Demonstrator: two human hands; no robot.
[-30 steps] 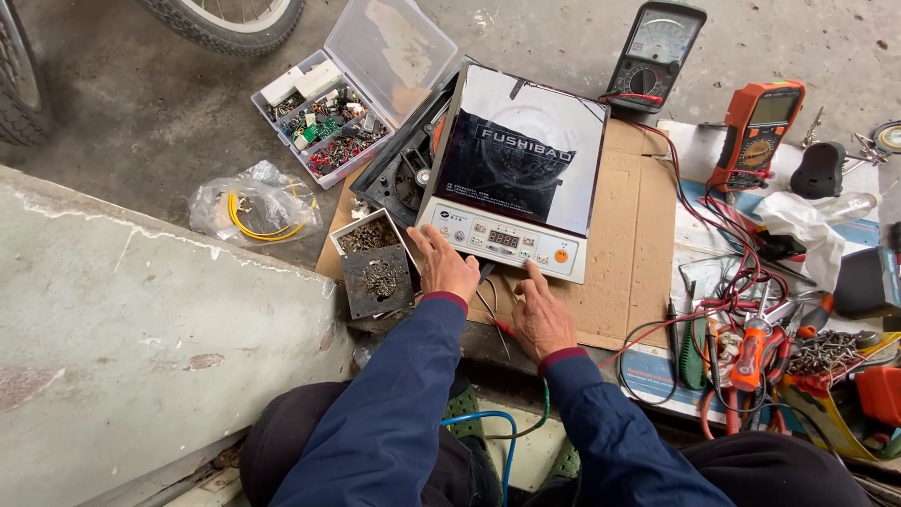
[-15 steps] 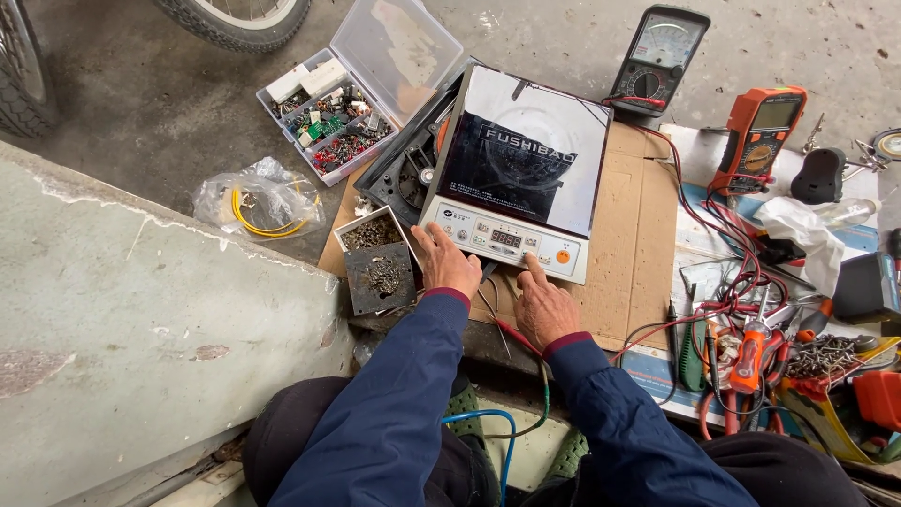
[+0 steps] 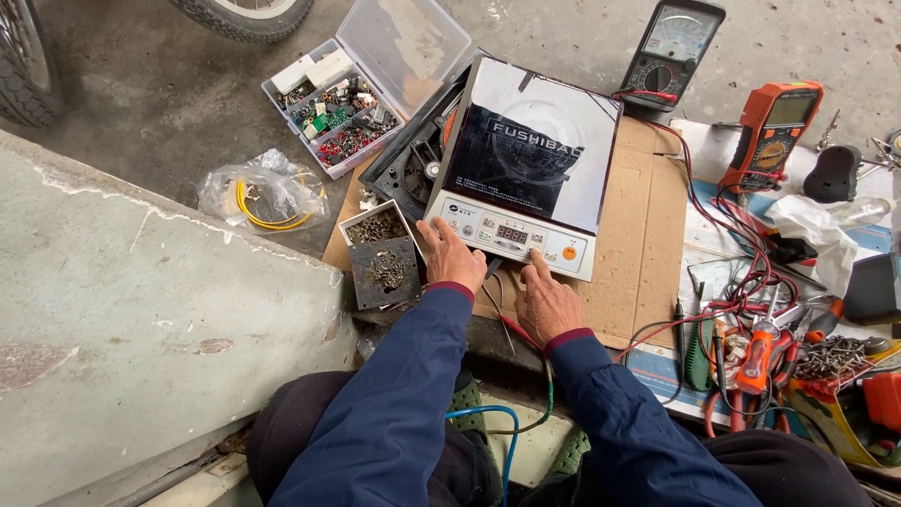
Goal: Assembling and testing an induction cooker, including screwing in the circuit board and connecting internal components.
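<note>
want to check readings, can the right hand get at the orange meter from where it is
Probably yes: the right hand rests at the cooktop front, and only bare cardboard and loose red leads lie before the orange meter.

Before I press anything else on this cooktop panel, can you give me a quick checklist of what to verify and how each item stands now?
1. Left hand steadying the panel's front corner: ok.
2. Right hand index finger on the cooktop panel edge: ok.
3. Display lit: cannot tell, too small.
4. Red probe lead away from the hands: not ok, it runs between them.
5. Cooktop seated flat: not ok, it sits tilted over its open black base.
6. Orange meter within reach on the right: ok.
</note>
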